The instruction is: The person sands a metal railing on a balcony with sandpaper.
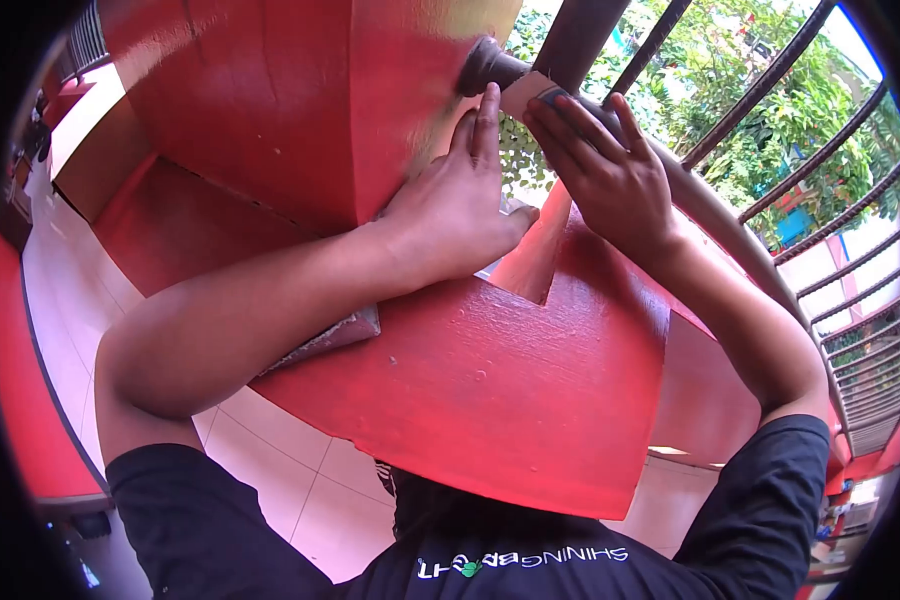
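A dark metal handrail (760, 245) runs beside the red column and ends at a rounded brown fitting (490, 66) against it. My right hand (615, 185) lies over the rail near that end, fingers extended, pressing a tan piece of sandpaper (528, 95) onto the metal. Part of the sheet is hidden under the fingers. To its left, my left hand (460, 205) rests by the edge of the red column (260, 100). Its fingers point up toward the fitting and its thumb stands apart, with nothing seen in it.
A broad red ledge (510, 400) with a notch lies between my forearms and my body. Dark twisted bars (770, 90) slope away on the right, with green plants (800, 130) beyond. Pale floor tiles (300, 470) show below, and a red surface (50, 370) stands far left.
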Tool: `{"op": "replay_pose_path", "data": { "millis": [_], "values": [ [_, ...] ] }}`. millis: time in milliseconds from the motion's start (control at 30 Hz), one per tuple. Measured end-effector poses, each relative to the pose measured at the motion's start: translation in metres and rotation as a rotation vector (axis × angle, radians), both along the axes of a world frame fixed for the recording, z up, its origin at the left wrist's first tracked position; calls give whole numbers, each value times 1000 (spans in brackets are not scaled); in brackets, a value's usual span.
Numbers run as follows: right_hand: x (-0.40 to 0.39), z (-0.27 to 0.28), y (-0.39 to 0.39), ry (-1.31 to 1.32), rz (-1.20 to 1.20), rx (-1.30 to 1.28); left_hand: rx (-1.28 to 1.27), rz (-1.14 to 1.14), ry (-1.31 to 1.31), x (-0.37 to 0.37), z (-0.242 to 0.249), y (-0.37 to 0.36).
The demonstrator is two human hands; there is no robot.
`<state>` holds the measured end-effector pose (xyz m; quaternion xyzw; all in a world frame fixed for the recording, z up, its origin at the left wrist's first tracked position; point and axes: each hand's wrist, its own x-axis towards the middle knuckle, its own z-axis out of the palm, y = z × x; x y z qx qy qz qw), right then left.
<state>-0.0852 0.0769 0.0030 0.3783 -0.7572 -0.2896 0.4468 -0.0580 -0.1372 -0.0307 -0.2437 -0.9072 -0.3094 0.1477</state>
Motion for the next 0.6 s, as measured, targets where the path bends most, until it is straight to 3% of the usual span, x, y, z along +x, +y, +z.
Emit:
{"op": "replay_pose_path", "data": {
  "millis": [67, 167, 333, 467, 600],
  "values": [
    [-7, 11, -14, 47, -45, 68, -16, -19, -169, 5, 4, 0],
    [-11, 15, -17, -1, -61, 51, -127, -43, -189, 9, 6, -4],
    [-5, -11, 45, 45, -88, 181, -246, -59, -244, 11, 8, -3],
    [-11, 0, 0, 57, -93, 241, -337, -115, -390, 13, 20, -5],
    [-2, 13, 22, -39, -100, 264, -330, -167, -307, 16, 13, -9]
  ]
}}
